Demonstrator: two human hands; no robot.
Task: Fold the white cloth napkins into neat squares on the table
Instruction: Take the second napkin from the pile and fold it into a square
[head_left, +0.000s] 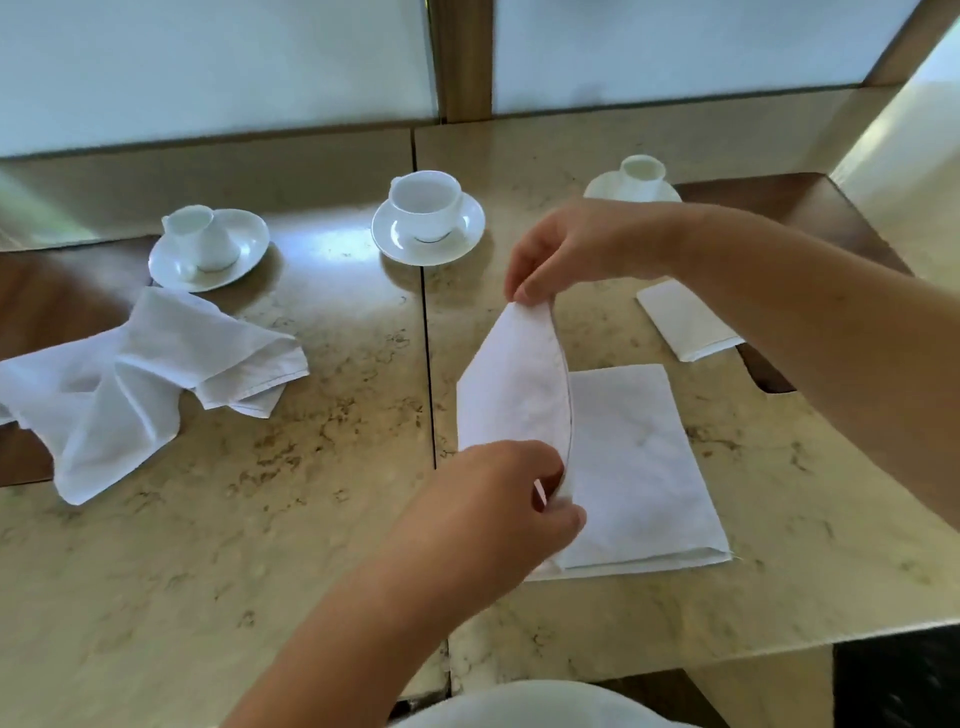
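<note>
A white cloth napkin (628, 467) lies partly folded on the beige marble table (260, 545), right of centre. Its left half is lifted off the table in an arc over the flat right half. My right hand (576, 249) pinches the far corner of that lifted flap. My left hand (493, 514) pinches its near corner, close to the table. A crumpled white napkin (130, 384) lies unfolded at the left. A small folded napkin (685, 322) sits at the back right, partly hidden by my right forearm.
Three white cups on saucers stand along the back: a left cup (205, 244), a middle cup (427, 213) and a right cup (639, 179). A seam (427, 364) runs between two tabletops. Dark wood inlays lie at the far left and right.
</note>
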